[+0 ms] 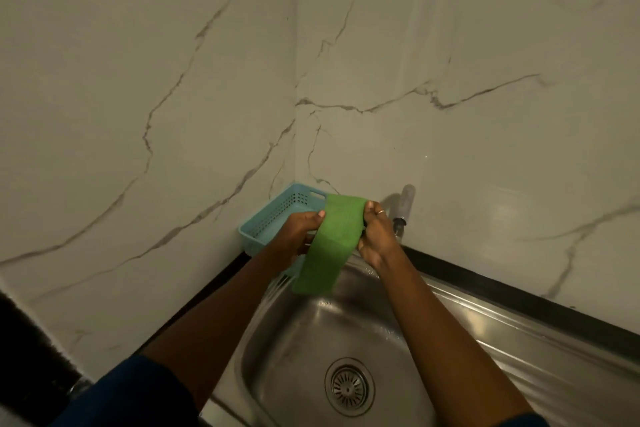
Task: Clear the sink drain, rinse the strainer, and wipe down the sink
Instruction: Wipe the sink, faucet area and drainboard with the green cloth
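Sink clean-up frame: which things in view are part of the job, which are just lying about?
Job: green cloth, pinched between left hand and right hand; steel sink; drain strainer seated in its basin; tap.
Lying about: blue perforated basket in the corner.

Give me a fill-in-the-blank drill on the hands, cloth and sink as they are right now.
1. The left hand and right hand hold a ____ cloth between them.
2. The strainer sits at the ____ of the sink.
3. The basket behind the cloth is ____ in colour.

Missing words: green; bottom; blue.
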